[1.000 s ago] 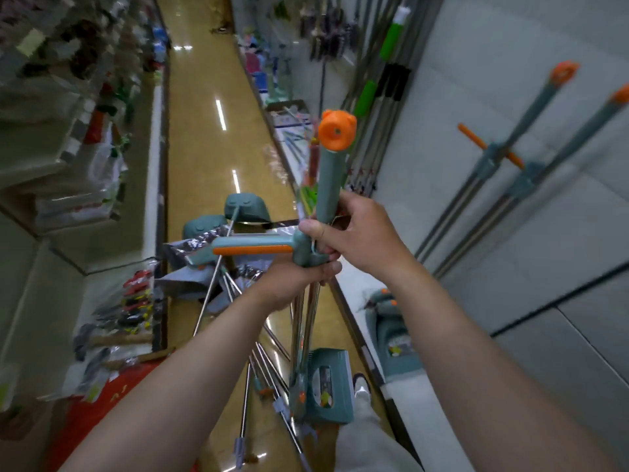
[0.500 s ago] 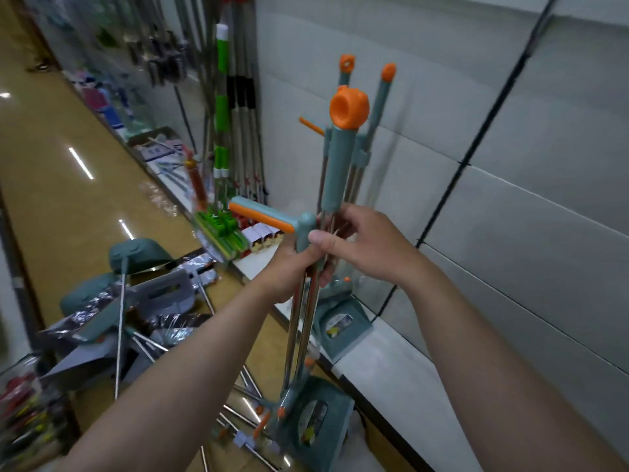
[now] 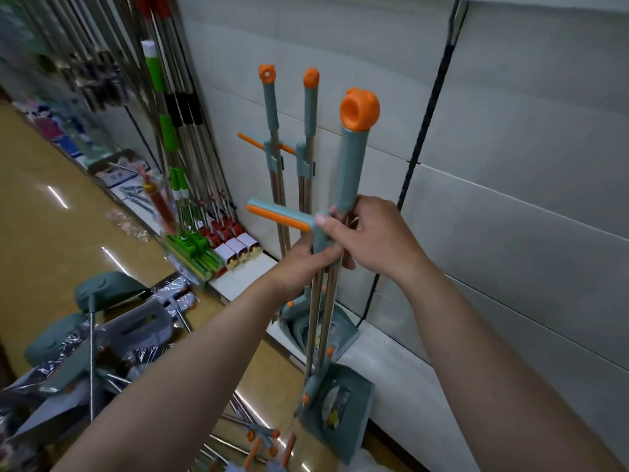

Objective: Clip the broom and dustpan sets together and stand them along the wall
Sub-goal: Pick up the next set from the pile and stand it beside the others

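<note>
**Q:** Which step?
**A:** Placing. Left hand and right hand clamped the clipped teal-and-orange plastic broom-and-dustpan set, dustpan at 6 o'clock.
**Q:** Next?
**A:** Probably standing it against the grey wall, 12 o'clock.

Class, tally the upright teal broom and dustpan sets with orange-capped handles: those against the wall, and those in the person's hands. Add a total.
Standing sets against the wall: 2
Held set, gripped by the left hand and the right hand: 1
Total: 3
</note>
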`<state>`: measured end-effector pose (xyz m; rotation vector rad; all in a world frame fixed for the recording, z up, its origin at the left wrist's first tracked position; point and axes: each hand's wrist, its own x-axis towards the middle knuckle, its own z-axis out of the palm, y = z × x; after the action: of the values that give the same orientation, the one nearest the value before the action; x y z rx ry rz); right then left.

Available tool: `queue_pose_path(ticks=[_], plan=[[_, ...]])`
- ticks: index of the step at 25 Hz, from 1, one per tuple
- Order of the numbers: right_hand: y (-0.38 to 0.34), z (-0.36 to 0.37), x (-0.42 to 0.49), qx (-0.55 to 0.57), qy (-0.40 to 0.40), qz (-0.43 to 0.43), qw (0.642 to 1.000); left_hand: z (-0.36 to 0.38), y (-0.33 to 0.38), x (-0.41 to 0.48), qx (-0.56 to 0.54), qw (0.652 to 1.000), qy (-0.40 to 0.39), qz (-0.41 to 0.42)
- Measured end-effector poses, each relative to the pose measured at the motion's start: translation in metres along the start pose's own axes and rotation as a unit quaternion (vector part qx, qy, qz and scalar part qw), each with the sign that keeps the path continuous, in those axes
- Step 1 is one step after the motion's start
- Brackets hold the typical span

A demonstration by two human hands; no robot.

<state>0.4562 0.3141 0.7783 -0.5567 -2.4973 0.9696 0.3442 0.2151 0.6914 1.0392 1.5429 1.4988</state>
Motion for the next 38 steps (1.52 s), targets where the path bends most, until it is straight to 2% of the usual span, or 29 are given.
queue_pose_path(ticks=[4,8,11,17,23,29,32,38], plan=[[0.021,-0.014,0.028,0.001,0.013,0.01,1.0,-0.007,-0.027,0.031,0.142,0.988,-0.019,-0.061],[0.042,-0.016,0.054,0.006,0.024,0.02,0.999,-0.004,-0.041,0.069,0.236,0.965,0.018,-0.115],[0.06,-0.012,0.07,0.021,0.046,0.039,0.998,0.0,-0.042,0.095,0.236,0.96,0.051,-0.139],[0.089,0.0,0.103,0.027,0.07,0.057,0.996,-0.003,-0.067,0.133,0.253,0.953,0.119,-0.119],[0.115,0.029,0.124,0.04,0.123,0.078,0.988,-0.007,-0.086,0.162,0.281,0.942,0.135,-0.124],[0.126,0.044,0.15,0.032,0.13,0.076,0.988,-0.018,-0.099,0.181,0.241,0.948,0.173,-0.114],[0.13,0.047,0.156,0.022,0.113,0.06,0.992,-0.026,-0.108,0.183,0.25,0.947,0.172,-0.103],[0.134,0.054,0.164,0.03,0.113,0.079,0.99,-0.038,-0.107,0.193,0.246,0.951,0.12,-0.143]])
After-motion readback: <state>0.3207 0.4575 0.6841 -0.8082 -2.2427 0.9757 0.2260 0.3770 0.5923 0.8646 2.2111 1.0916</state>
